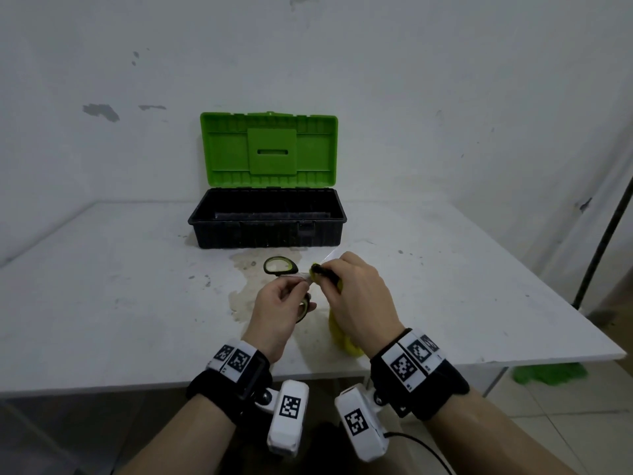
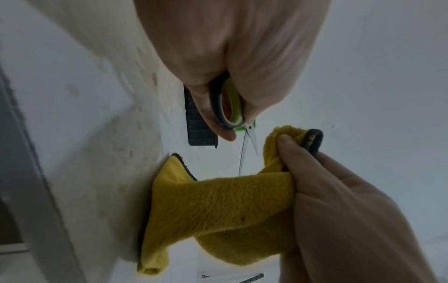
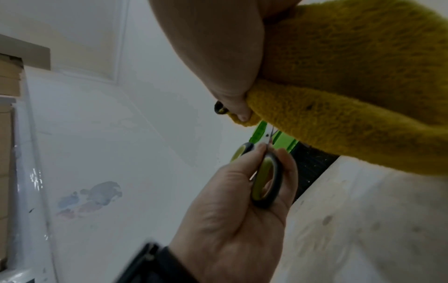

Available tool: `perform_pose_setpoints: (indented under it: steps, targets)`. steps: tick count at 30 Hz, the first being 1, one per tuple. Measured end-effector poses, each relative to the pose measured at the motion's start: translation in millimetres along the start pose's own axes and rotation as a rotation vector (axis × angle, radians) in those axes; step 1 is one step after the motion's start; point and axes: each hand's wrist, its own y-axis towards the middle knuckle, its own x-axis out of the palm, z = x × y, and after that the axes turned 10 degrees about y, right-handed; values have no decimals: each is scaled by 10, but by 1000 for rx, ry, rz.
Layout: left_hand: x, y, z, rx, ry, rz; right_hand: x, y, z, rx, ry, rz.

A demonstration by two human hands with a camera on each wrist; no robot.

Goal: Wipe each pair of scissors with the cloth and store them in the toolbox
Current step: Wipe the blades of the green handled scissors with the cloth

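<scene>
1. While the left hand (image 1: 274, 311) curls round the lower handle loop of the scissors (image 2: 230, 107), its fingers (image 3: 286, 162) pinch near the pivot; my guess is this steadies the blades for wiping.
2. Blades part slightly in the left wrist view, tips pointing toward the right hand (image 1: 359, 296). Probably opened so each blade can be rubbed in turn.
3. Right-hand fingers (image 2: 288, 151) curl and pinch a bunched fold of the yellow cloth (image 2: 218, 210) close by the blades; whether cloth touches steel at this instant, cannot tell.
4. Loose end of cloth trails down onto the bench (image 1: 120, 286), near its front edge.
5. Toolbox (image 1: 267, 231) sits behind the hands, lid (image 1: 269, 149) upright, black tray open with no scissors visible in it. Clear path forward from the hands to the box.
6. Stain on bench under the work; bare surface left and right.
7. Judgement: wiping in hand, storing not yet done. Watch exposed tips near the right fingers.
</scene>
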Motion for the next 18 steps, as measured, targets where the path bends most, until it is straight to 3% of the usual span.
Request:
perform_pose_setpoints:
  steps: [6, 11, 18]
  targets:
    - [11, -15, -4, -32, -77, -46, 60, 0, 159, 115, -26, 10]
    - [19, -27, 13, -66, -195, -80, 120, -45, 193, 67, 50, 22]
    - [-30, -2, 22, -98, -191, -120, 111, -43, 241, 61, 72, 26]
